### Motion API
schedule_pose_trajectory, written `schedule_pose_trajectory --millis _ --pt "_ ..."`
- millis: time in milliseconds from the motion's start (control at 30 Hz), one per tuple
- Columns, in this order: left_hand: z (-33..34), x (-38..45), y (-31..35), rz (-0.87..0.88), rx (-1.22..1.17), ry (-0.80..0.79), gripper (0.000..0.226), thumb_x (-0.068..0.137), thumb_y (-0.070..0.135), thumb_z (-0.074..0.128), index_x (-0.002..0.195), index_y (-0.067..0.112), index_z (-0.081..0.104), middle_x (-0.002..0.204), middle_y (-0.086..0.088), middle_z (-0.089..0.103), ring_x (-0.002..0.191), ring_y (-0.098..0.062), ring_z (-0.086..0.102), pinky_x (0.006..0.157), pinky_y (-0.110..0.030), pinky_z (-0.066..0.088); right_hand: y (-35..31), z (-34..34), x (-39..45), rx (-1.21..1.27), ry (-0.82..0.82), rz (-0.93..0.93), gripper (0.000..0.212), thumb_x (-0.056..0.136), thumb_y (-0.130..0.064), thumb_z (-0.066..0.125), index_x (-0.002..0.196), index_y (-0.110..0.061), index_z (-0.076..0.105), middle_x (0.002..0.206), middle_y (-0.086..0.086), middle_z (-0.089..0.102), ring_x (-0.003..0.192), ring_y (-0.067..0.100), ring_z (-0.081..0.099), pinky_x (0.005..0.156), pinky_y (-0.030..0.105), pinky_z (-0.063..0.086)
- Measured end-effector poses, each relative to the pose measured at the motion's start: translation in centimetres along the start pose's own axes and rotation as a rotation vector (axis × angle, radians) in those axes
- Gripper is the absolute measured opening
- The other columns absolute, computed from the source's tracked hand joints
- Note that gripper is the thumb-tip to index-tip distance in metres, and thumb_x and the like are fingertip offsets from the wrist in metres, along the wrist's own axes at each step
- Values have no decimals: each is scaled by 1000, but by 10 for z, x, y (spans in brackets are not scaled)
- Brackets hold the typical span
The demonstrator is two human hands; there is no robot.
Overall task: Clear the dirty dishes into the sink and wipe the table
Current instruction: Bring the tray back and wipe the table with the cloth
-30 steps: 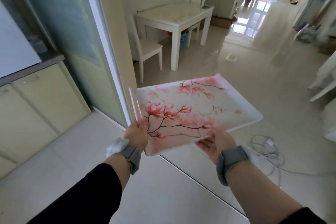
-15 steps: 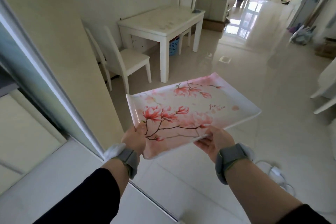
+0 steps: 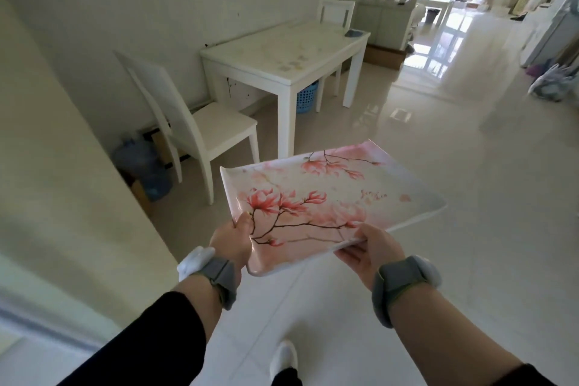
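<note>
Carrying the tray (image 3: 332, 197) w/ both hands, near edge only. Left hand (image 3: 230, 240) grips the near-left corner, thumb on top, fingers under (hidden). Right hand (image 3: 371, 249) holds the near-right edge from below, thumb over the rim. Two-point hold bc it's wide and flat; one hand would let it tip. Far edge sits slightly higher, prob so nothing slides off once loaded. Tray carries nothing rn.

Table (image 3: 282, 56) is ahead, well apart from tray, pushed against the wall, white chair (image 3: 200, 122) on its near side, another at the far end. Top looks smudged/stained, so wipe step prob not done. Small dark-blue item (image 3: 353, 33) at far corner, can't tell what it is. No dishes visible on it from here. Sink not in view.

Blue basket (image 3: 305, 97) under the table, water jugs (image 3: 144, 166) by the wall.
</note>
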State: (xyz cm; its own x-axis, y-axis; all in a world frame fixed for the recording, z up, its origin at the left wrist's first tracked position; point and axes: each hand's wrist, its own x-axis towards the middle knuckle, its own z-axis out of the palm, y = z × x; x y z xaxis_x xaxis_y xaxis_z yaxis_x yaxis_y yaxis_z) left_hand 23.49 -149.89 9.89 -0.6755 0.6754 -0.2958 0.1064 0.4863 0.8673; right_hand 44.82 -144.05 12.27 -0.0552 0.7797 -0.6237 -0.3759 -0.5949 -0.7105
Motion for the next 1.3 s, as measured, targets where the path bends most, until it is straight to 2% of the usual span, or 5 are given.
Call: schedule_pose_trajectory --millis 233,567,767,1000,1300 --pt "73 159 92 42 47 -4 52 96 46 38 115 5 64 83 -2 61 69 -19 56 54 -23 38 -95 74 145 16 12 0 25 86 1 40 108 -2 51 81 14 50 71 31 55 59 41 53" --pt "171 317 195 12 73 4 49 98 45 37 111 5 63 72 4 57 61 -7 49 51 -20 32 -213 143 314 36 34 13 22 87 4 38 105 0 50 73 11 49 69 30 56 58 42 51" --pt "247 415 262 -57 18 24 55 97 50 36 115 6 61 98 -7 64 90 -30 60 84 -40 49 -303 183 437 -49 -43 58 23 88 2 37 105 -4 50 74 10 46 71 28 53 59 41 52" --pt "309 521 328 -60 44 63 55 97 51 31 115 8 61 109 -12 67 96 -31 61 89 -42 50 -388 240 567 -147 -85 68 15 88 -1 38 88 -10 49 67 7 39 63 23 47 57 38 52" --pt "363 702 394 -66 62 80 57 98 47 32 120 4 61 117 -20 65 108 -38 59 98 -46 46 -455 337 728 -103 -53 104 25 85 4 37 104 -5 52 71 10 47 64 27 54 39 33 54"
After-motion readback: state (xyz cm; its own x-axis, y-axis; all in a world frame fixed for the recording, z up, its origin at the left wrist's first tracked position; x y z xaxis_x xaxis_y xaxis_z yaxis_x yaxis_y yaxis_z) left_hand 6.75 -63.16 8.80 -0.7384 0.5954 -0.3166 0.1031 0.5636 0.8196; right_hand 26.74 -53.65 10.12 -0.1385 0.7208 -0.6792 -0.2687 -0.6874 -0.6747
